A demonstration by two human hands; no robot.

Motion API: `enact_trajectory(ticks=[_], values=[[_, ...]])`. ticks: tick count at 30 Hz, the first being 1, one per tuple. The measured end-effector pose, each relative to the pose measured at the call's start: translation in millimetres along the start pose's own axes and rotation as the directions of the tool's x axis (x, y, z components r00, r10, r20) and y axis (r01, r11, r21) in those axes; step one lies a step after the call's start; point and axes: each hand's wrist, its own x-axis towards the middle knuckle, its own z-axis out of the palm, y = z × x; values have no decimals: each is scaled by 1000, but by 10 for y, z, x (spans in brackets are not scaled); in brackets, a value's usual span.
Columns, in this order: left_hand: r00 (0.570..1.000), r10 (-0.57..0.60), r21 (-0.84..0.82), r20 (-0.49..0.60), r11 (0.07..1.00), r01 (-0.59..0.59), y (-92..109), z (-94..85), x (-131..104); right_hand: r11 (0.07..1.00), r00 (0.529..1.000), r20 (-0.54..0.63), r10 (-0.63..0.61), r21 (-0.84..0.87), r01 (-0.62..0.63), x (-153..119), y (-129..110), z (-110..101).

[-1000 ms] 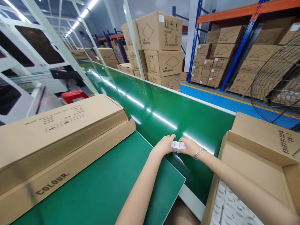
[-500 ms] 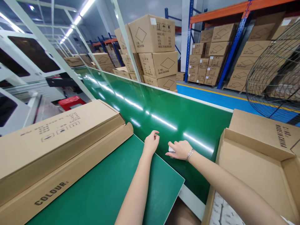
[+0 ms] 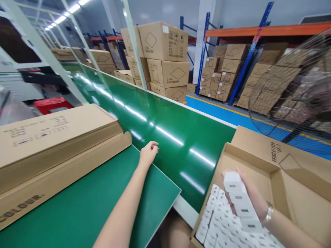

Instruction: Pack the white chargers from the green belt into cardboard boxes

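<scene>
My right hand [image 3: 254, 194] grips a short row of white blocks [image 3: 243, 206], each with a small dark slot in its face. It holds them over an open cardboard carton [image 3: 252, 156] at the right. Inside the carton, many similar white blocks [image 3: 219, 220] sit in tight rows at the near end, while its far part shows bare cardboard. My left hand [image 3: 148, 153] hovers by the edge of the green tabletop [image 3: 155, 199], near the green conveyor belt [image 3: 170, 119]. Its fingers are curled in, with nothing visible in them.
A long closed carton [image 3: 59, 127] lies on the left of the tabletop. Stacked cartons [image 3: 168, 72] stand behind the belt. A wire-cage fan [image 3: 292, 93] is at the right, in front of racks holding more boxes. A red bin [image 3: 53, 105] sits at the far left.
My right hand has moved from over the belt to above the open carton, and the row of white blocks now shows in it. My left hand stays by the tabletop edge. The view has shifted right.
</scene>
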Motion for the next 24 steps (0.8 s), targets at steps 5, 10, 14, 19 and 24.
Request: enact_trajectory(ticks=[5,10,14,19,24], values=[[966,194,489,168,835,-253,215,9,-317,953,996,77,-46,301,21,-525,390,-385],[958,124,535,260,807,-250,479,93,-665,928,997,73,-28,373,-1,-592,610,-441],[965,-34,548,259,828,-118,545,205,-793,921,997,72,-16,389,-13,-588,666,-397],[971,-18,582,238,803,-127,510,275,-813,926,993,119,-8,375,-38,-613,665,-413],[948,137,538,286,796,-278,567,303,-977,929,995,99,-11,370,-26,-621,661,-417]])
